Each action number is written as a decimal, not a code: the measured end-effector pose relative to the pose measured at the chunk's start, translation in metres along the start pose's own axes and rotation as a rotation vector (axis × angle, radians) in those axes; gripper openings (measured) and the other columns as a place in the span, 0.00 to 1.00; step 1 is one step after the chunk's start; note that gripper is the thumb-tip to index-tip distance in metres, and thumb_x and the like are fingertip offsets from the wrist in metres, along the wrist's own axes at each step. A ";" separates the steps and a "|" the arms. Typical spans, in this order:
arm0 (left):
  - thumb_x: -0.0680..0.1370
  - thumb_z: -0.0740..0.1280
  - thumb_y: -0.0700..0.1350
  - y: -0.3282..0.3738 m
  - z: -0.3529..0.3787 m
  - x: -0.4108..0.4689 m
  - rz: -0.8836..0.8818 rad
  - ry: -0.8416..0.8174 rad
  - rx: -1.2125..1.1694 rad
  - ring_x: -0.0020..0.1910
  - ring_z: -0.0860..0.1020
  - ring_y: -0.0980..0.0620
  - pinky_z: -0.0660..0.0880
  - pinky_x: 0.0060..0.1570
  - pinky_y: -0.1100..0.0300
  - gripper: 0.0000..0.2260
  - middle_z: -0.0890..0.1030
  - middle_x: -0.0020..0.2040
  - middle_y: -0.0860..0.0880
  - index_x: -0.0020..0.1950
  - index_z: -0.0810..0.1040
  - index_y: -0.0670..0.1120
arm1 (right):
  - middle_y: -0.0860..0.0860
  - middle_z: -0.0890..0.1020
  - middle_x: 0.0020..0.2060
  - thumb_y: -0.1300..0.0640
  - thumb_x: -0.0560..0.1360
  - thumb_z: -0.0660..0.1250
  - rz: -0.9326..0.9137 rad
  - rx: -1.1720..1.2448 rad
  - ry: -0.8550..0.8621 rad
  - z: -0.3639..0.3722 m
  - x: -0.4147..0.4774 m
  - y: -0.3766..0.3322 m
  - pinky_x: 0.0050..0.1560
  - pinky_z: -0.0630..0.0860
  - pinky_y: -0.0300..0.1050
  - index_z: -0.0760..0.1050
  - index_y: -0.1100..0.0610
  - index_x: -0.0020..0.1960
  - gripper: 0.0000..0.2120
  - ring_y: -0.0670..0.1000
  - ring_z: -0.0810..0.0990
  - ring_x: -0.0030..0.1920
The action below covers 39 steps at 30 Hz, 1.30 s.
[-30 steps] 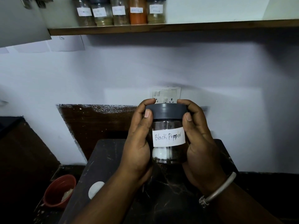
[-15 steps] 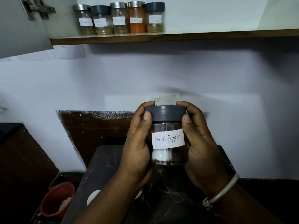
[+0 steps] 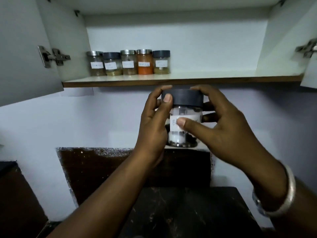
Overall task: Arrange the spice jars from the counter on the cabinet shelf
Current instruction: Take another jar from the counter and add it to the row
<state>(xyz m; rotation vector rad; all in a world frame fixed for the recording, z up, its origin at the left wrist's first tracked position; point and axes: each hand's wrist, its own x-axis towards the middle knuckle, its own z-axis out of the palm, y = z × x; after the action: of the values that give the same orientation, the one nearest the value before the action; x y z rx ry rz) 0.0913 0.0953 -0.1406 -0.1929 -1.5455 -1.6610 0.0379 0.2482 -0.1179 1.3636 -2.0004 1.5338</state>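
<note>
Grips a clear spice jar in both hands, upright, in the air above the dark counter and just below the front edge of the cabinet shelf. Not yet on the shelf.

Left hand: wraps the jar's left side, thumb pressed against the side of the dark grey lid, index finger curled over the lid's top edge.

Right hand: closes round the right side, thumb laid flat across the white paper label, other fingers curled behind lid and glass. Hides most of the writing; only "Bl" readable. Silver bangle on the right wrist.

Inside the glass: dark peppercorns near the bottom, a white patch beside them; cannot tell what.

On the shelf, toward its left end, a row of five labelled jars, side by side: first steel-lidded jar, first dark-lidded jar, second steel-lidded jar, orange jar, second dark-lidded jar. Labels too blurred to read. Row above the held jar and to its left.

Both cabinet doors open: left door with its metal hinge; right hinge at the picture's edge. Pale wall behind, brown patch low on it.
</note>
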 end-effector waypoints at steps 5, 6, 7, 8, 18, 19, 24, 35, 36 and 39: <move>0.83 0.63 0.53 0.004 0.008 0.088 0.136 -0.085 0.156 0.58 0.83 0.51 0.83 0.51 0.53 0.15 0.81 0.61 0.50 0.69 0.75 0.55 | 0.37 0.79 0.50 0.46 0.71 0.77 -0.070 -0.137 0.094 -0.019 0.076 0.006 0.43 0.77 0.31 0.69 0.43 0.63 0.25 0.39 0.81 0.48; 0.83 0.63 0.54 0.003 0.008 0.109 0.164 -0.074 0.213 0.57 0.83 0.50 0.82 0.50 0.52 0.16 0.80 0.62 0.49 0.70 0.75 0.56 | 0.38 0.79 0.49 0.47 0.71 0.77 -0.075 -0.158 0.114 -0.023 0.094 0.010 0.44 0.77 0.35 0.69 0.45 0.63 0.26 0.41 0.81 0.47; 0.83 0.62 0.55 -0.001 0.006 0.129 0.197 -0.050 0.282 0.56 0.82 0.48 0.82 0.51 0.50 0.15 0.80 0.61 0.49 0.69 0.74 0.57 | 0.39 0.78 0.48 0.48 0.71 0.77 -0.083 -0.178 0.132 -0.025 0.112 0.015 0.44 0.77 0.38 0.69 0.47 0.64 0.26 0.44 0.81 0.46; 0.83 0.61 0.54 -0.004 0.006 0.152 0.236 -0.019 0.368 0.53 0.82 0.46 0.81 0.52 0.48 0.13 0.81 0.57 0.49 0.68 0.75 0.57 | 0.41 0.79 0.48 0.48 0.71 0.77 -0.096 -0.205 0.146 -0.028 0.133 0.021 0.44 0.77 0.40 0.68 0.49 0.64 0.27 0.48 0.81 0.45; 0.82 0.56 0.54 -0.069 -0.026 0.244 0.171 -0.185 1.558 0.54 0.81 0.40 0.66 0.41 0.55 0.17 0.83 0.55 0.44 0.53 0.83 0.49 | 0.61 0.78 0.57 0.58 0.74 0.75 0.091 -0.437 -0.069 -0.006 0.286 0.129 0.49 0.73 0.47 0.66 0.55 0.65 0.25 0.59 0.78 0.54; 0.81 0.56 0.54 -0.070 -0.027 0.246 0.179 -0.197 1.559 0.55 0.80 0.41 0.66 0.41 0.55 0.17 0.83 0.55 0.45 0.54 0.83 0.50 | 0.61 0.78 0.58 0.57 0.74 0.75 0.101 -0.464 -0.091 -0.002 0.297 0.136 0.53 0.74 0.49 0.66 0.55 0.67 0.26 0.61 0.77 0.58; 0.83 0.55 0.54 -0.076 -0.031 0.253 0.174 -0.227 1.595 0.61 0.77 0.40 0.72 0.49 0.50 0.17 0.80 0.62 0.44 0.62 0.80 0.52 | 0.61 0.80 0.57 0.57 0.75 0.74 0.145 -0.537 -0.147 0.016 0.346 0.160 0.49 0.76 0.51 0.67 0.57 0.66 0.24 0.60 0.78 0.53; 0.84 0.55 0.55 -0.082 -0.031 0.256 0.203 -0.217 1.632 0.62 0.77 0.41 0.76 0.54 0.48 0.18 0.80 0.63 0.45 0.67 0.78 0.53 | 0.63 0.79 0.56 0.60 0.77 0.70 0.188 -0.597 -0.188 0.046 0.394 0.190 0.53 0.79 0.56 0.64 0.58 0.70 0.25 0.64 0.80 0.56; 0.83 0.55 0.55 -0.083 -0.031 0.256 0.206 -0.214 1.632 0.62 0.77 0.40 0.76 0.54 0.47 0.18 0.80 0.63 0.45 0.67 0.78 0.53 | 0.63 0.79 0.55 0.60 0.77 0.71 0.190 -0.598 -0.191 0.046 0.395 0.190 0.52 0.79 0.55 0.64 0.58 0.69 0.25 0.63 0.80 0.55; 0.83 0.55 0.55 -0.083 -0.030 0.256 0.208 -0.213 1.634 0.62 0.77 0.40 0.77 0.55 0.47 0.18 0.80 0.63 0.45 0.67 0.78 0.53 | 0.60 0.77 0.53 0.58 0.77 0.71 0.188 -0.583 -0.186 0.043 0.392 0.190 0.48 0.76 0.51 0.63 0.58 0.72 0.28 0.62 0.79 0.52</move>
<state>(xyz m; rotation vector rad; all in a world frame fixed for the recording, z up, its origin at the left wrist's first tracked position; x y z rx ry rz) -0.1136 -0.0583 -0.0514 0.3456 -2.4173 0.1219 -0.3033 0.0111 0.0208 1.1251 -2.4786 0.7884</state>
